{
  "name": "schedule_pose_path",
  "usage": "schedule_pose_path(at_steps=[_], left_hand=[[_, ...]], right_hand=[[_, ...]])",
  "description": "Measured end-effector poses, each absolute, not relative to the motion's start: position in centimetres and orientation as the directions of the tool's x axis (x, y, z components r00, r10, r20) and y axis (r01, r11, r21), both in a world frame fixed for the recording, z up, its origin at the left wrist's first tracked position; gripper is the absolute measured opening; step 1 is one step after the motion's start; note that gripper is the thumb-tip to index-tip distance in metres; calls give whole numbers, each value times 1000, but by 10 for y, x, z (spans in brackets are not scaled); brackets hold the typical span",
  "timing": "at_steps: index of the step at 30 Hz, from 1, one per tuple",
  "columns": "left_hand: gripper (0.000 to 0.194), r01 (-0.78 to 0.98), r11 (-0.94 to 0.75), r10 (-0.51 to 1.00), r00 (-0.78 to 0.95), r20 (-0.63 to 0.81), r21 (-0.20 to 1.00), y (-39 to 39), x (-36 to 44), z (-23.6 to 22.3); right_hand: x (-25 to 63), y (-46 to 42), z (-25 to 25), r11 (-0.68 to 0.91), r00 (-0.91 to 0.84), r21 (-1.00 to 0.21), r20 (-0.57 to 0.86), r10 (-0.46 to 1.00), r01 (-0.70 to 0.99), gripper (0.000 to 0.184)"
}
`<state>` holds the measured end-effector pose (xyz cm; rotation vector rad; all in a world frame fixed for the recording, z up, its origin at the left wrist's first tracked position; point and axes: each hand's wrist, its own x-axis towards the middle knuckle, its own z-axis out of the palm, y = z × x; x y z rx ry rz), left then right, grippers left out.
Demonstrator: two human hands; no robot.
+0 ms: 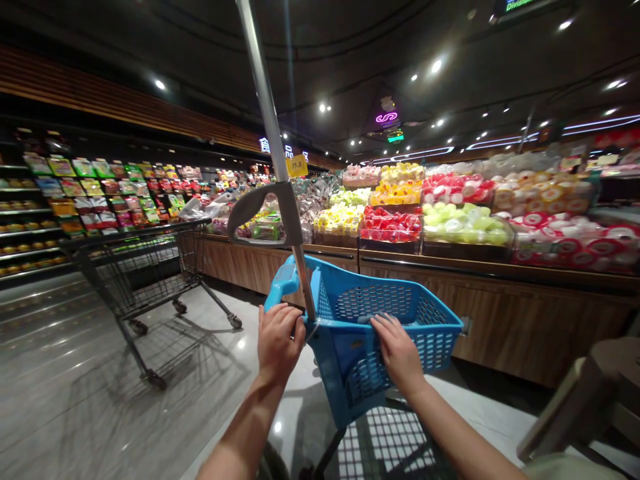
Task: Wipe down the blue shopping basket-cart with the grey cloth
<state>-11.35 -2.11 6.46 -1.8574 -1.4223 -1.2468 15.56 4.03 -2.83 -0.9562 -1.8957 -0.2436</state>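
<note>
A blue plastic shopping cart basket (333, 393) with perforated walls stands in front of me, above a grey wire lower rack (385, 437). My left hand (281, 339) is closed round the blue handle (281, 285) at the cart's left end. With its fingers hooked over the near rim, my right hand (397, 347) grips the basket's side. A metal pole (267, 100) rises from the cart by my left hand and carries a grey loop-shaped grip (290, 213).
A black wire shopping cart (145, 280) stands on the floor at left. Wood-panelled display counters (500, 313) with several bins of candy-like wrapped goods (390, 225) run behind the basket. A brown stool-like object (575, 393) is at lower right. Packaged goods (95, 193) fill the left shelves.
</note>
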Motion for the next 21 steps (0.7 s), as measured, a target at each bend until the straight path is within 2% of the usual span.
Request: schedule_pose_path(at_steps=[4,9,16,21], left_hand=[[19,927,-338,498,30,867,162,-24,-111,66],[19,930,-336,508,43,860,152,-25,-112,66],[21,930,-342,530,73,845,134,-26,-117,66],[21,929,-350,533,91,841,121,-27,-118,66]], right_hand=[[113,26,-10,733,-233,-243,844,483,636,48],[91,25,4,759,-262,-230,845,467,609,39],[124,43,-11,759,-346,-144,825,446,635,39],[175,55,-31,692,-348,-80,820,455,717,39]])
